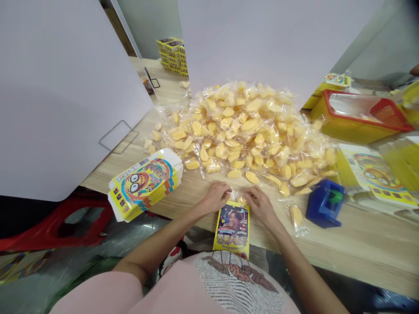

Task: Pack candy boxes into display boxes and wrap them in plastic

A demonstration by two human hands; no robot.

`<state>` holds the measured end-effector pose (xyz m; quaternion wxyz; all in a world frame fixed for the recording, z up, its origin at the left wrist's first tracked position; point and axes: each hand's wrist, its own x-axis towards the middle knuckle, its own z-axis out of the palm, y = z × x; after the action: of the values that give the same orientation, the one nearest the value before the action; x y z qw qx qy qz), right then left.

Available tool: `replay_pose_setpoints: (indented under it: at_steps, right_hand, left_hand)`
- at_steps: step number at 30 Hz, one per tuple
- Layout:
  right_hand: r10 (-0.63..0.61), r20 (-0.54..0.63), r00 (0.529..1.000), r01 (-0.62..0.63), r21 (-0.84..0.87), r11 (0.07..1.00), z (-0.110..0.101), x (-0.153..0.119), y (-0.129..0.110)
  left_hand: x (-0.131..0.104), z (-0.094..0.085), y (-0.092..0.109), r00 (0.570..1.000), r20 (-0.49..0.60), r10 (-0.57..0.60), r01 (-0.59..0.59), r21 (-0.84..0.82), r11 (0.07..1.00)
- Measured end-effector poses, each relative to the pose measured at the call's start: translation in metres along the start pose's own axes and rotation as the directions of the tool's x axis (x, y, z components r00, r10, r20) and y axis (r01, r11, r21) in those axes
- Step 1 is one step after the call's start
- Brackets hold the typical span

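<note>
A yellow printed box [231,226] lies at the front table edge against my body, its dark picture panel facing up. Just beyond its far end, a clear-wrapped yellow candy [241,199] sits between my hands. My left hand [216,197] has its fingers pinched at the left side of the clear wrapper. On the other side, my right hand [261,204] is closed with its fingertips on the candy's wrapper. The fingertips partly hide how it is gripped. A large heap of wrapped yellow candies [248,135] spreads just beyond both hands.
An opened-up yellow carton [144,185] lies left. On the right are one loose wrapped candy [296,216], a blue tape dispenser [325,203], flattened cartons [376,174] and a red-rimmed yellow basket [360,120]. White panels [255,43] stand behind; a red stool [65,222] is below left.
</note>
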<state>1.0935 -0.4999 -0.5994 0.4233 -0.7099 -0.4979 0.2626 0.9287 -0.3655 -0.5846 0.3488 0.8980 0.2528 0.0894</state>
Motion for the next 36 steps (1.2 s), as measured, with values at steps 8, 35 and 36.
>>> replay_pose_setpoints:
  at_steps: [8,35,36]
  right_hand:
    - [-0.048,-0.025,0.999,0.043,-0.15,0.988,0.009,-0.031,-0.006]
    - [0.275,-0.282,0.919,-0.124,0.455,0.882,0.063,-0.121,-0.023]
    - [0.29,-0.258,0.922,-0.126,0.508,0.852,0.059,-0.119,-0.024]
  left_hand:
    - [-0.031,0.0,0.005,0.998,0.018,0.061,-0.062,0.048,0.997]
    - [-0.096,0.033,0.017,0.981,-0.032,-0.192,0.089,-0.803,0.589]
    - [-0.095,0.032,0.017,0.982,-0.011,-0.189,0.102,-0.812,0.575]
